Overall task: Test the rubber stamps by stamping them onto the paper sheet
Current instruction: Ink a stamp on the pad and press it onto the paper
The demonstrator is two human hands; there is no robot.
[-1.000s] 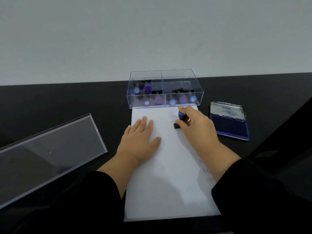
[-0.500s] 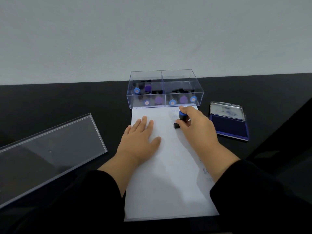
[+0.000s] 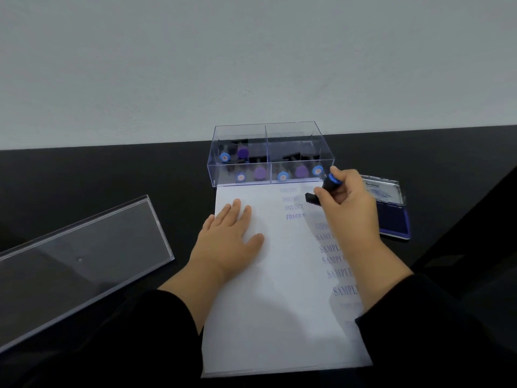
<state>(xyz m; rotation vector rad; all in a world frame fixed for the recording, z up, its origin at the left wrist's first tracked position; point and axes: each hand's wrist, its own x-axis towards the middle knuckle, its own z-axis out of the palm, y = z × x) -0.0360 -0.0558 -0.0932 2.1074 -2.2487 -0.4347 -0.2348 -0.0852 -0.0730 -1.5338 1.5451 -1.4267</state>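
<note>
Rubber stamp pinched tilted in right hand over paper sheet top, left hand flat on sheet — risk: smeared print if base lands uneven.

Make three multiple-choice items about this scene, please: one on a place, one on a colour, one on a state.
1. Where is the ink pad?
A. right of the paper sheet
B. left of it
C. inside the clear box

2. What colour is the cap of the stamp in the right hand?
A. red
B. blue
C. green

3. How is the left hand?
A. gripping a stamp
B. lifted
C. flat on the sheet

Key: 1 A, the pad lies past the sheet's right edge. 2 B, a blue cap shows above the fingers. 3 C, its fingers lie straight on the paper.
</note>
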